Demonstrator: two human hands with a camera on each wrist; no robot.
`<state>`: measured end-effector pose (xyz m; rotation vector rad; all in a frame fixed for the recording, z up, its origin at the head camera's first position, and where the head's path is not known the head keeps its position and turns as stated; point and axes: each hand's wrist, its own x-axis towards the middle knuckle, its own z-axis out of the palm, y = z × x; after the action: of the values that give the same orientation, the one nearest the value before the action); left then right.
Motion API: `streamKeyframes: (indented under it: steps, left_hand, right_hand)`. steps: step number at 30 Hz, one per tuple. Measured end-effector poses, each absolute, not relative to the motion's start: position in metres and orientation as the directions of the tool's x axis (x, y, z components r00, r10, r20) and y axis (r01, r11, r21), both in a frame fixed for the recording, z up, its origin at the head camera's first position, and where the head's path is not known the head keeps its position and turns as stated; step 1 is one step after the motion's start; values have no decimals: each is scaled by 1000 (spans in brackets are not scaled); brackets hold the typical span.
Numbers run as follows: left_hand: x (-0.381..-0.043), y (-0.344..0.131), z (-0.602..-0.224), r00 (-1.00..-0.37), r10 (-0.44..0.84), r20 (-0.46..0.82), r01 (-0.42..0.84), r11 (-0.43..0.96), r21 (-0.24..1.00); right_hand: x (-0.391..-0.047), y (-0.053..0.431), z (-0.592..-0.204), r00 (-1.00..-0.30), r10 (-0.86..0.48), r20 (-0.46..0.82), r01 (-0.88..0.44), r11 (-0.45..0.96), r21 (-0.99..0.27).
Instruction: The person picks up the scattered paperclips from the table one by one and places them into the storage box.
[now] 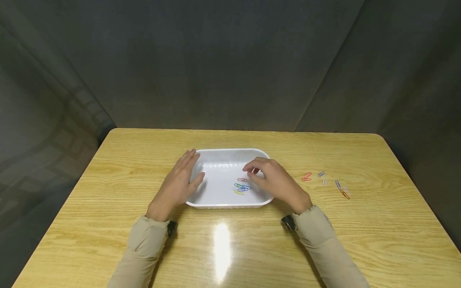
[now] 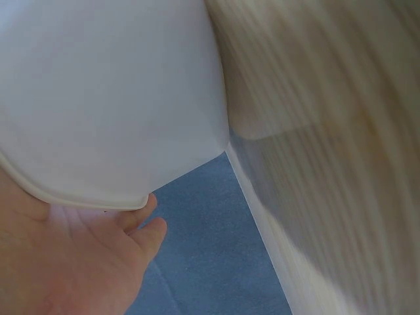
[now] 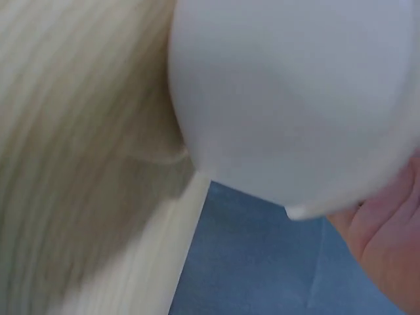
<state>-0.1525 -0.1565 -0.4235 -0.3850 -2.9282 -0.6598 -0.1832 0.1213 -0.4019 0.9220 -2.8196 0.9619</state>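
Note:
A white plastic tray (image 1: 216, 192) sits on the table with several coloured paper clips (image 1: 242, 189) on its floor, right of the middle. My left hand (image 1: 179, 180) rests at the tray's left rim, fingers extended and thumb reaching over the inside. Over the right end of the tray is my right hand (image 1: 273, 178), its fingers loosely bent above the clips, with nothing visible between them. In the left wrist view the tray's wall (image 2: 118, 98) partly hides the left fingers. The right wrist view shows the tray's outer wall (image 3: 282, 98) covering the right fingers.
On the wooden table (image 1: 223, 248), right of the tray, lie several more paper clips: red ones (image 1: 306, 176), a blue one (image 1: 321, 174), a dark blue one (image 1: 337, 185), an orange one (image 1: 345, 194) and pale ones (image 1: 324, 182). A dark grey curtain (image 1: 216, 72) hangs behind.

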Motion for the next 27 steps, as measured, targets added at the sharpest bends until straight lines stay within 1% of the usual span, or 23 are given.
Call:
streamKeyframes:
  steps: [6, 18, 27]
  left_hand:
    - [-153, -156, -424, -961, 218, 169, 269, 875, 403]
    - [-153, -157, -424, -959, 224, 173, 276, 872, 404]
    - [-153, -157, -424, -957, 226, 181, 282, 872, 399]
  right_hand:
    - [-183, 133, -397, -827, -506, 244, -541, 602, -588]
    - [-181, 158, -390, -854, -457, 248, -507, 626, -593]
    - [-181, 177, -393, -870, -422, 255, -487, 650, -584]
